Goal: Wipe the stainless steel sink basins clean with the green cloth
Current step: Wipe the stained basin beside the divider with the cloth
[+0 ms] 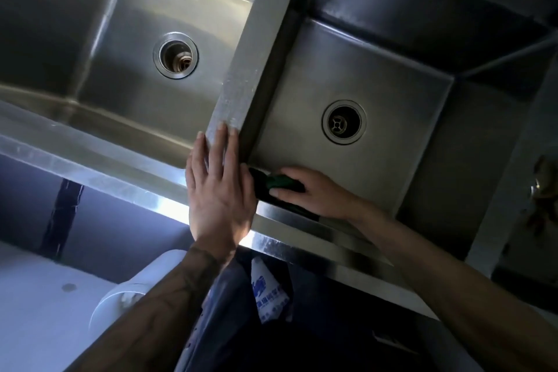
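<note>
Two stainless steel basins lie side by side: the left basin (120,93) with its round drain (175,55), and the right basin (392,93) with its drain (344,121). A steel divider (241,69) runs between them. My left hand (216,187) rests flat, fingers straight, on the near end of the divider and the front rim. My right hand (311,190) reaches into the right basin's near left corner and presses the dark green cloth (273,183) against the near wall, fingers curled over it. Most of the cloth is hidden under that hand.
The sink's front rim (90,166) runs across below the basins. A white rounded object (126,293) sits low at the left. A printed white bag (268,293) hangs under the rim. A dim object (543,187) shows at the right edge.
</note>
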{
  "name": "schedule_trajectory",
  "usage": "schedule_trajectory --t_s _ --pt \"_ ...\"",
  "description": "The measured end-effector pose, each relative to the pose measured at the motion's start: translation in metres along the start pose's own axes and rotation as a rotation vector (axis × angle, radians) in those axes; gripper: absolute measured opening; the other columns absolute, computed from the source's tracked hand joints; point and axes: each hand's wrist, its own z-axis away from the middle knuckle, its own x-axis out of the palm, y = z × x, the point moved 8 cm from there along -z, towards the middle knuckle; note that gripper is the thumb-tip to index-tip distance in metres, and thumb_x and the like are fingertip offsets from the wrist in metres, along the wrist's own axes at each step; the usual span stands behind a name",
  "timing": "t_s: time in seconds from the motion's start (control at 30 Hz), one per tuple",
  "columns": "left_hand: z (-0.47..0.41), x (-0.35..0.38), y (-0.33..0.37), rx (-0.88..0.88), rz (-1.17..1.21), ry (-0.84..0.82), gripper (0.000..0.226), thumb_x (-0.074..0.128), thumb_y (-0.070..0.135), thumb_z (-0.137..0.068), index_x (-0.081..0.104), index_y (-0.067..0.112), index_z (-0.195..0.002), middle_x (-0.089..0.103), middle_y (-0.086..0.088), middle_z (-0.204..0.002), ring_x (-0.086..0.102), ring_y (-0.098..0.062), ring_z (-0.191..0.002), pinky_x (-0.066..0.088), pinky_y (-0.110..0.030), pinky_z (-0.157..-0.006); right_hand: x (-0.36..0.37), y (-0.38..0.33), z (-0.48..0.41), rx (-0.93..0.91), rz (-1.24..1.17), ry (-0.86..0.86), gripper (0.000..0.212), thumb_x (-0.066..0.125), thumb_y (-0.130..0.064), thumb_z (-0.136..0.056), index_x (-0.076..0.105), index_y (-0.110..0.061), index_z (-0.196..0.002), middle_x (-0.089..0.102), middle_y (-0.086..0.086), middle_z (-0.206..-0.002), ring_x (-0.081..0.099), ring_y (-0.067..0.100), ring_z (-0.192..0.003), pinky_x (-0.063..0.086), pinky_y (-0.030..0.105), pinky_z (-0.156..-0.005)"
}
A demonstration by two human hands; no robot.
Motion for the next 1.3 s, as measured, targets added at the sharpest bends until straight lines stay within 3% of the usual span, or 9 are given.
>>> schedule_trajectory --t_s 0.1,0.23,0.37,0.47,0.6,0.77,0.97,1.17,1.3 --pt "0.000 0.000 0.000 -0.018 0.020 -0.029 0.062 0.033 0.036 -0.109 0.022 0.019 -0.168 0.014 0.001 -0.177 0.006 -0.030 -0.164 0.009 -0.049 -0.133 0.005 0.004 -0.006 0.010 -0.009 -0.050 0.013 0.066 -0.032 -0.100 0.065 -0.021 -0.107 0.068 -0.003 -0.098 0.064 0.006 -0.089 0.048 0.023 -0.081" --pt "-0.001 0.000 -0.001 -0.027 0.025 -0.023 0.062 0.036 0.032 -0.109 0.023 0.020 -0.168 0.017 0.001 -0.176 0.008 -0.030 -0.164 0.016 -0.054 -0.131 0.008 0.034 -0.026 0.150 0.242 -0.077 0.039 0.058 -0.043 -0.102 0.062 -0.017 -0.131 0.065 0.010 -0.128 0.061 0.026 -0.116 0.046 0.038 -0.097" --pt "-0.001 0.001 -0.002 -0.028 0.042 -0.026 0.062 0.037 0.031 -0.108 0.023 0.020 -0.168 0.017 0.001 -0.176 0.008 -0.031 -0.164 0.017 -0.056 -0.131 -0.003 0.010 0.010 -0.049 0.057 -0.027 0.019 0.061 -0.035 -0.102 0.065 -0.017 -0.108 0.068 0.005 -0.101 0.064 0.021 -0.093 0.049 0.034 -0.084" --pt "-0.001 0.001 -0.002 -0.028 0.037 -0.016 0.062 0.038 0.031 -0.108 0.024 0.019 -0.167 0.017 0.002 -0.176 0.009 -0.031 -0.163 0.017 -0.055 -0.131 -0.005 0.024 0.016 -0.012 0.001 -0.030 0.028 0.061 -0.032 -0.102 0.066 -0.013 -0.121 0.070 0.006 -0.111 0.065 0.019 -0.101 0.047 0.028 -0.089" --pt "-0.001 -0.001 -0.001 -0.021 0.030 -0.003 0.062 0.037 0.031 -0.107 0.025 0.019 -0.167 0.019 0.001 -0.176 0.011 -0.032 -0.163 0.019 -0.055 -0.130 -0.003 0.057 0.000 0.187 0.215 -0.101 0.037 0.058 -0.041 -0.103 0.062 -0.018 -0.132 0.064 0.006 -0.128 0.060 0.024 -0.116 0.043 0.031 -0.092" --pt "-0.001 0.001 -0.002 -0.023 0.032 -0.004 0.063 0.036 0.032 -0.107 0.023 0.020 -0.168 0.017 0.003 -0.176 0.010 -0.032 -0.163 0.017 -0.054 -0.131 -0.009 0.037 0.036 0.048 -0.004 -0.046 0.033 0.059 -0.054 -0.097 0.065 -0.028 -0.117 0.068 -0.008 -0.110 0.066 0.012 -0.102 0.051 0.032 -0.092" --pt "-0.001 0.000 -0.002 -0.020 0.024 0.007 0.062 0.036 0.031 -0.108 0.025 0.019 -0.167 0.019 0.001 -0.176 0.012 -0.033 -0.163 0.019 -0.054 -0.130 -0.006 0.078 0.013 0.238 0.221 -0.107 0.044 0.057 -0.046 -0.102 0.059 -0.020 -0.137 0.060 0.005 -0.136 0.057 0.024 -0.124 0.044 0.038 -0.103" --pt "-0.001 -0.002 -0.001 -0.017 0.037 0.027 0.062 0.044 0.028 -0.108 0.028 0.016 -0.166 0.023 -0.003 -0.175 0.014 -0.035 -0.162 0.019 -0.055 -0.130 -0.014 0.052 0.048 0.065 -0.020 -0.045 0.028 0.062 -0.048 -0.098 0.064 -0.030 -0.119 0.067 -0.010 -0.113 0.065 0.009 -0.108 0.050 0.029 -0.096" --pt "-0.001 -0.003 0.000 -0.022 0.028 0.033 0.064 0.041 0.032 -0.105 0.029 0.016 -0.166 0.024 -0.003 -0.174 0.015 -0.035 -0.162 0.018 -0.053 -0.130 -0.011 0.078 0.032 0.173 0.118 -0.108 0.036 0.059 -0.041 -0.102 0.060 -0.026 -0.134 0.063 -0.002 -0.130 0.060 0.016 -0.119 0.046 0.033 -0.103"
